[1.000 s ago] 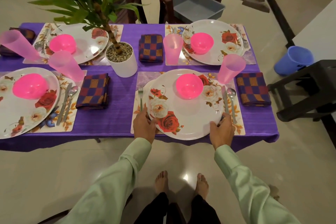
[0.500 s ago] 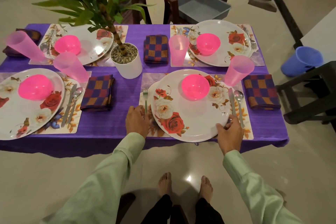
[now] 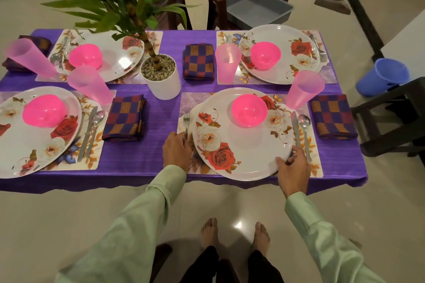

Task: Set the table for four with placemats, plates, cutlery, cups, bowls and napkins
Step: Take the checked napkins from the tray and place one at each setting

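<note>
From the head camera, the flowered plate (image 3: 243, 145) lies on the near-right placemat (image 3: 315, 169), its near rim close to the front edge of the purple-clothed table (image 3: 149, 145). A pink bowl (image 3: 249, 110) sits on the plate's far half.

The right hand (image 3: 293, 167) grasps the plate's near-right rim, thumb on top and fingers curled at the edge, just beside the lower ends of the knife (image 3: 295, 128) and spoon (image 3: 304, 126). The left hand (image 3: 177, 151) rests at the plate's left edge with fingers curled over the bottom of the fork (image 3: 186, 119); whether it grips the fork or the rim I cannot tell.

A strip of bare cloth runs between this placemat and the checked napkin (image 3: 124, 118) to the left. On the right, a pink cup (image 3: 303, 89) and another napkin (image 3: 332, 117) stand near the table's side edge, with a dark stool (image 3: 395, 117) just beyond.

The near-left plate (image 3: 34, 135) is cut off by the frame. The plant's leaves (image 3: 110, 4) hide part of the far-left plate (image 3: 115, 53), and the far-left cup (image 3: 30, 57) is blurred.
</note>
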Available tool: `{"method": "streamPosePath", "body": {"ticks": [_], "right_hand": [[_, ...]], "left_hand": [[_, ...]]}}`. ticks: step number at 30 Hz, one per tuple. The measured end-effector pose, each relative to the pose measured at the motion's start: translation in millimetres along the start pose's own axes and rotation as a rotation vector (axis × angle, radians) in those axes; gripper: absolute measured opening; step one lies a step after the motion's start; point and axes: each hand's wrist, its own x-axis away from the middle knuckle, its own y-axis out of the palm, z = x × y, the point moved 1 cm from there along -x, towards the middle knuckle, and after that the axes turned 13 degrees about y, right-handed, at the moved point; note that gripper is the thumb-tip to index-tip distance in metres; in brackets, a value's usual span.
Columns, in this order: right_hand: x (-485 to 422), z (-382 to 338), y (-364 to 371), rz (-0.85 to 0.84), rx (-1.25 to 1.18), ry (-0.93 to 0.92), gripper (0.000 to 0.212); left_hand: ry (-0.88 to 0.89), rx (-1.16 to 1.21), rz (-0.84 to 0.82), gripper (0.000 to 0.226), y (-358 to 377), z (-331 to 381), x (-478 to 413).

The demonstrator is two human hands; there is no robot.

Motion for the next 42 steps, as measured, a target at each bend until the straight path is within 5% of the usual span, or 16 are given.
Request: {"method": "streamPosePath", "body": {"ticks": [9,21,32,37,42], "right_hand": [[2.3,1.3,2.9,-0.025,-0.065,0.021,0.047],[3.4,3.6,-0.1,-0.066,-0.064,0.022,0.046],[-5.5,5.9,-6.2,-0.046,-0.019,-0.017,0.036],[-11.6,3.5,-6.7,-0.024,-0.009,-0.038,0.031],[-17.4,3.4,-7.1,-0.033,-0.009,-0.048,0.028]], "left_hand": [[-0.006,0.079,0.084,0.029,-5.3,8.4,13.6],[-0.142,0.262,-0.031,0.032,5.5,19.4,27.2],[-0.059,0.274,0.075,0.040,3.4,57.7,10.7],[-0.144,0.534,-0.101,0.075,54.4,96.0,-22.9],[-0.169,0.612,-0.081,0.050,72.5,121.0,-48.9]]}}
